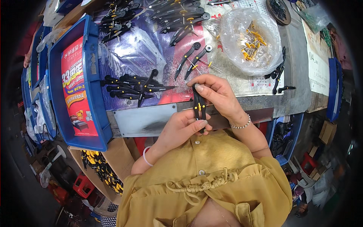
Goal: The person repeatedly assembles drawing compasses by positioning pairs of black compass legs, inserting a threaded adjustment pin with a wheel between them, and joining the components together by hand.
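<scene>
In front of my chest I hold a black two-legged plastic tool (196, 101) with yellow dots and a yellow-collared metal pin across it. My right hand (219, 94) pinches its rounded top end between thumb and fingers. Lower down, my left hand (185, 126) grips the legs, thumb in front. On the table beyond, two similar black tools (197, 60) lie with metal pins through them. A pile of slim black arms with yellow dots (140, 87) lies to the left of my hands.
A clear plastic bag (228, 41) holds yellow-headed metal pins (252, 44). More black tools (177, 17) crowd the far table. A blue tray (104, 130) stands at left, above a cardboard box (121, 157) of black-and-yellow pieces. Black parts (280, 72) lie at right near a blue bin (297, 132).
</scene>
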